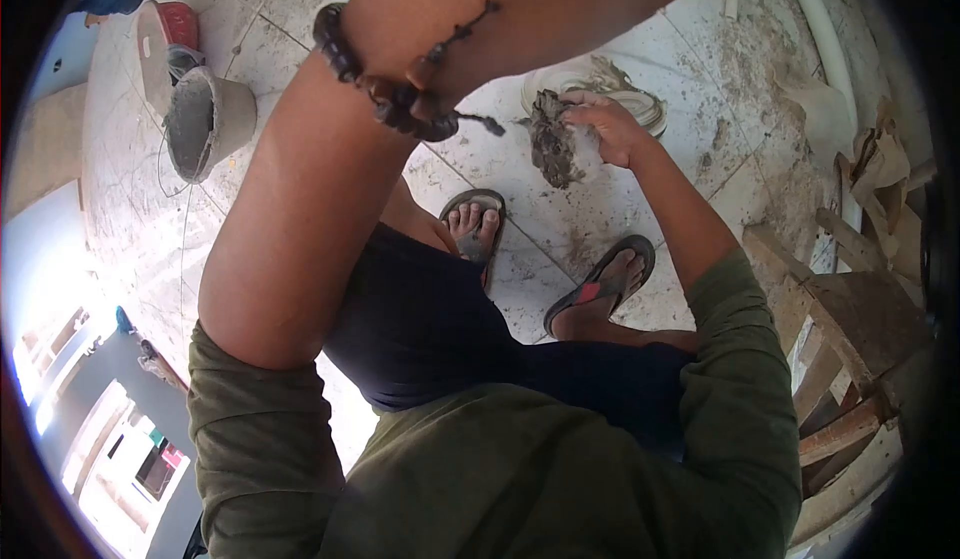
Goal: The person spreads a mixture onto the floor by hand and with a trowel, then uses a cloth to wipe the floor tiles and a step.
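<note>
My right hand (612, 131) is low over the tiled floor, its fingers closed on a dark grey, wet-looking clump (552, 144). A whitish, translucent patch shows beside the clump, under the fingers. Just behind this hand lies a coil of pale hose or cable (648, 109), partly covered by it. My left forearm (300, 169), with a dark beaded bracelet (390, 99) round it, crosses high in front of me. The left hand itself is beyond the top edge.
A grey-smeared bucket (228, 117) with a wire handle stands tipped-looking at the left, near a red container (178, 25). Broken wooden pieces (860, 329) pile up at the right, beside a pale pipe (828, 49). My sandalled feet (600, 294) are on the dirt-spattered tiles.
</note>
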Tool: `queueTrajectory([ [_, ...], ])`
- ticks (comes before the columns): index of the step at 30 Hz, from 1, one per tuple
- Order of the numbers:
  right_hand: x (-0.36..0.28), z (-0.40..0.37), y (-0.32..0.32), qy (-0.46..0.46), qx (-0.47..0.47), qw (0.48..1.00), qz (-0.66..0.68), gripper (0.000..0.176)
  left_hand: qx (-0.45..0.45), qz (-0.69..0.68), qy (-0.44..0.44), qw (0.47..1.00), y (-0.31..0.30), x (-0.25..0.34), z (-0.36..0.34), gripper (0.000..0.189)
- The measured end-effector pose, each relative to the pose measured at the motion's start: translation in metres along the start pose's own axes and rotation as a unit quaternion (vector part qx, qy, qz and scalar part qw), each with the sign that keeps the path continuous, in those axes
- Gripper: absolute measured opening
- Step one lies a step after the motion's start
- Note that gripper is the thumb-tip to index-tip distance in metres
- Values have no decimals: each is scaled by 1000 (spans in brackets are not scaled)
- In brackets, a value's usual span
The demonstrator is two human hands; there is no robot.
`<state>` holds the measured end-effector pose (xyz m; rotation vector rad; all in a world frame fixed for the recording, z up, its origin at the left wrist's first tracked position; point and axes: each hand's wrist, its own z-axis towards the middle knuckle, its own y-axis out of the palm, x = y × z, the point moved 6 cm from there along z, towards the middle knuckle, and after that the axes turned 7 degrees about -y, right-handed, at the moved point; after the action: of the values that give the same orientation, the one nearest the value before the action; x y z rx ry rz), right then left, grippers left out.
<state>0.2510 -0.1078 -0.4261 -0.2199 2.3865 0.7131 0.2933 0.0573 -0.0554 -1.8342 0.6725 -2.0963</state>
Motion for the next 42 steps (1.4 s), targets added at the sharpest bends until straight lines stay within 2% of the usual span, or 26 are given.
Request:
queueTrajectory([
  [3,-13,-2,-2,-21,1,998,56,42,40,53,-60,996,2,11,6,32],
  [4,-15,0,-6,-30,2,998,62,43,21,57,-143,988,2,16,11,32],
  [6,-21,6,-14,-47,5,996,76,45,-11,7,-153,988,-2,16,11,32],
  [7,-22,11,-20,-68,13,995,70,40,-25,-45,-80,995,-8,3,8,32],
  [9,-35,13,-33,-158,84,970,-164,33,-16,-91,12,996,-7,-4,0,32],
  [10,-42,12,-37,-200,118,932,-278,31,7,-84,31,996,-4,-5,-2,32],
  [11,-45,11,-38,-258,143,867,-401,30,16,-74,44,996,-4,-4,-2,32],
  [13,-44,10,-32,-358,183,679,-614,30,21,-51,64,996,-5,-2,-3,31],
  [16,-30,8,-12,-268,222,639,-686,36,-20,-68,13,997,-11,-3,3,31],
  [19,-19,9,18,-252,231,611,-714,32,-43,-82,-19,996,-14,-2,4,31],
  [22,1,26,38,-297,153,615,-714,24,8,-48,50,998,-8,-4,0,31],
  [23,7,29,48,-347,111,587,-723,21,19,-50,44,998,-4,-12,2,30],
  [24,35,40,44,-331,44,632,-700,22,31,-53,39,997,0,-19,3,30],
  [25,71,56,35,-315,-24,670,-671,23,28,-74,-4,997,4,-29,10,30],
  [27,60,53,58,-341,-116,610,-706,25,24,-1,-26,999,5,-33,14,29],
  [28,45,17,82,-375,-134,508,-764,27,20,36,-36,999,6,-34,15,29],
  [31,23,-22,93,-373,-137,508,-764,24,50,3,-7,999,4,-33,19,28],
  [32,27,-31,88,-351,-145,522,-764,22,48,-7,-8,999,5,-34,18,28],
  [34,55,-23,57,-364,-140,525,-756,13,54,-19,-13,998,4,-35,13,28],
  [36,58,-22,45,-349,-167,618,-684,11,65,-32,-6,997,4,-33,14,29],
  [39,43,-33,50,-406,-78,507,-756,16,29,-47,-40,998,9,-29,14,29],
  [42,6,-54,71,-402,73,410,-816,20,15,-51,-54,997,13,-33,17,29],
])
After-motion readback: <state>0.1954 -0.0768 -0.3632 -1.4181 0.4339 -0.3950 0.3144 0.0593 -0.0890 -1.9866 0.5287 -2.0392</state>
